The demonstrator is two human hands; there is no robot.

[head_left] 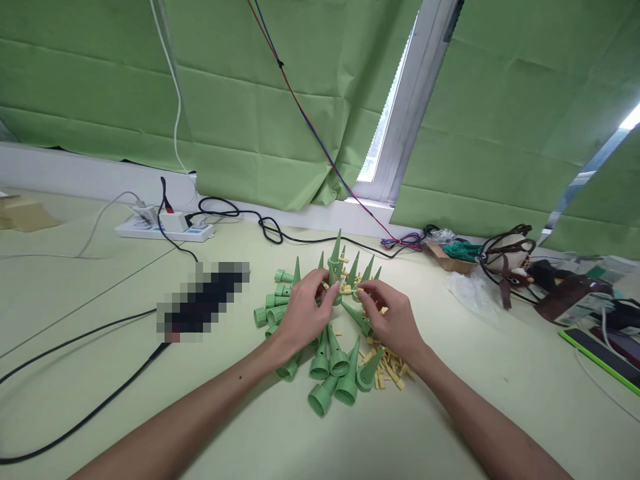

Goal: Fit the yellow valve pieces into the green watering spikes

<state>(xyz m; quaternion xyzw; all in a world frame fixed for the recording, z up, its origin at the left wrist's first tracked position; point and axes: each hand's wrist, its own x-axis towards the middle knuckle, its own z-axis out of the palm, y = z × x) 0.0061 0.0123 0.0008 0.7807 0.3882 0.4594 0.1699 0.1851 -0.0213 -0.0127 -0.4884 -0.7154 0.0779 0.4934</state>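
Both my hands hover over a heap of green plastic cone spikes [330, 373] in the middle of the pale table [100, 313]. My left hand [305, 313] is curled, its fingertips pinched on a green cone [334, 267] that points up. My right hand [387, 317] is also curled, thumb and forefinger pinching a small yellow plug [350, 290] close to that cone. More small yellow plugs [387, 370] lie scattered beneath my right wrist. Other green cones [273, 303] lie on their sides to the left of my left hand.
A white power strip [165, 230] with cables sits at the back left, and black cables [75, 373] cross the table's left side beside a blurred dark object [203, 300]. A brown-strapped object [510, 257], a plastic bag [470, 290] and a green-edged tablet [600, 350] lie at the right.
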